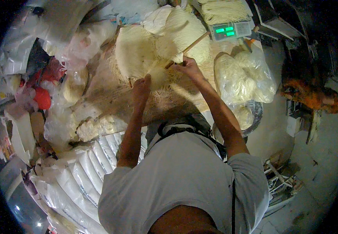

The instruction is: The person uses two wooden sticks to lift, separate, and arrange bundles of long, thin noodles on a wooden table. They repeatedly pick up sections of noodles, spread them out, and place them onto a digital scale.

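Thin pale noodles point(135, 50) lie in a broad bundle on the wooden table in front of me, and another bundle of noodles point(194, 37) spreads out beyond it to the right. My right hand point(189, 68) is closed around a wooden stick point(197, 42) that slants away to the far right, with pale noodle ends around it. My left hand point(142, 86) is closed at the near edge of the first bundle. A short stick end point(130, 82) pokes out beside it. The left fingertips are blurred, and what they pinch is hard to make out.
A scale point(231, 31) with a lit green display bears stacked noodles point(223, 11) at the back right. Bagged noodles point(247, 74) sit at the table's point(102, 87) right edge. White sacks point(83, 167) lie at the lower left. Plastic bags point(85, 43) crowd the left.
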`<state>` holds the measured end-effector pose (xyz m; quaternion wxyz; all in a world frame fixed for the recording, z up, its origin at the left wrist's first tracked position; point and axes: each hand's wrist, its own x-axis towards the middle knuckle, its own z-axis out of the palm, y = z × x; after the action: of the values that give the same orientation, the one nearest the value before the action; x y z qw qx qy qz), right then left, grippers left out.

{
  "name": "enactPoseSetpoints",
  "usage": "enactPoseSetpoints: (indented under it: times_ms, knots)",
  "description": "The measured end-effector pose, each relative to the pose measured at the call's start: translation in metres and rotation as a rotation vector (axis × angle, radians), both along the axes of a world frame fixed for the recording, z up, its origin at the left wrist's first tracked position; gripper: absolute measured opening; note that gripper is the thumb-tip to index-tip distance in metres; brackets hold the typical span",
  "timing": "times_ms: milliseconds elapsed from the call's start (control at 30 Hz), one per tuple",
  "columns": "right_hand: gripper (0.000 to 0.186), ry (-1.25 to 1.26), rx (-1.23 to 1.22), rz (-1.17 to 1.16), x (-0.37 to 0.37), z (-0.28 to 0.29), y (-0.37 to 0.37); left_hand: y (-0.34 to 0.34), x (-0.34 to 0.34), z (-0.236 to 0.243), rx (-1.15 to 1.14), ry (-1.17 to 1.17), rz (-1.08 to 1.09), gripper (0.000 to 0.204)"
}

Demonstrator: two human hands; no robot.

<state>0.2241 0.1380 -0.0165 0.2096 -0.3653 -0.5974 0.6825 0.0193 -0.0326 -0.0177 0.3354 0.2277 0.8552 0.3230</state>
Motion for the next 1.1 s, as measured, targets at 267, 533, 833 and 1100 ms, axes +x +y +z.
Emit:
enactPoseSetpoints:
  times_ms: [267, 533, 833, 1100]
  knots:
    - [0.026, -0.069, -0.054, 0.062, -0.009, -0.022, -0.011, -0.002, -0.006, -0.001, 0.059, 0.029, -0.178, 0.071]
    - [0.028, -0.221, 0.186, 0.046, -0.01, -0.07, -0.012, 0.002, -0.007, -0.023, 0.033, 0.116, -0.178, 0.074]
    - [0.027, 0.059, -0.112, 0.028, -0.003, -0.009, -0.016, -0.003, -0.011, -0.024, 0.08, 0.161, -0.228, 0.071]
    - [0.03, -0.231, 0.189, 0.216, 0.015, 0.013, 0.011, -0.008, -0.039, -0.113, 0.256, 0.791, -0.387, 0.056]
